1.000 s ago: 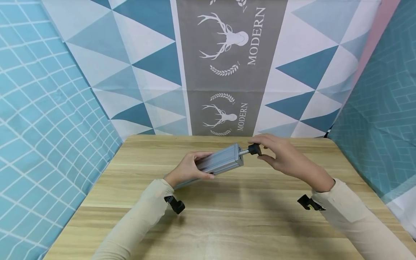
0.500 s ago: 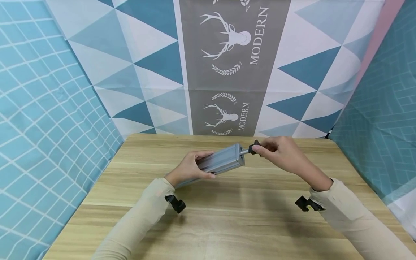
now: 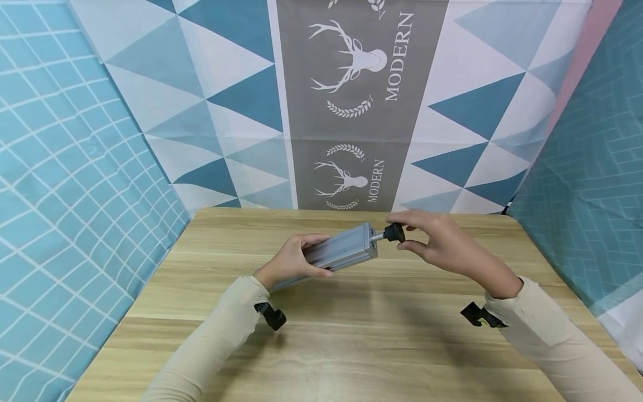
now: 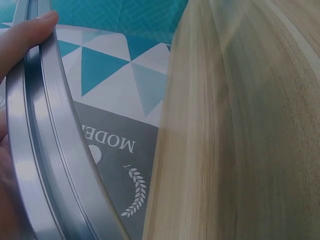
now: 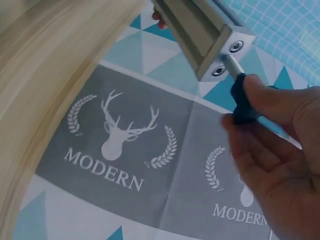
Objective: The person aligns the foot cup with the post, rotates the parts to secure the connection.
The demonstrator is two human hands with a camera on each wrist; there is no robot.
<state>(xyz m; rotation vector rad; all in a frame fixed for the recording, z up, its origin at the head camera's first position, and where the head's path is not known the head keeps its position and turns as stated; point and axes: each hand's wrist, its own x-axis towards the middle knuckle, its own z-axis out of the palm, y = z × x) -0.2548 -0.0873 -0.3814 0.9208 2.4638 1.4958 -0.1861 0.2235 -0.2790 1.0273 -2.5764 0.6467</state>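
In the head view my left hand point(image 3: 293, 261) grips a grey aluminium profile point(image 3: 344, 245), fingers over its top and thumb along its near side. The bar is tilted, its right end higher, above the wooden table. From that end sticks a threaded rod point(image 5: 233, 66) carrying a black lobed knob point(image 3: 394, 232). My right hand point(image 3: 442, 243) pinches this knob between thumb and fingertips. The right wrist view shows two screws in the bar's end face, one on each side of the rod. A long groove in the profile point(image 4: 50, 135) shows in the left wrist view.
The wooden table point(image 3: 321, 346) runs back to a patterned cloth wall point(image 3: 241, 111). Blue checked cloth point(image 3: 75, 167) hangs at the left, and teal cloth point(image 3: 598, 167) at the right. Each sleeve carries a black wrist mount point(image 3: 271, 315).
My right hand's thumb and fingers turned about the knob half a second ago and are now back in their earlier, wider spread. The knob's orientation differs. My left hand and the bar stay put.
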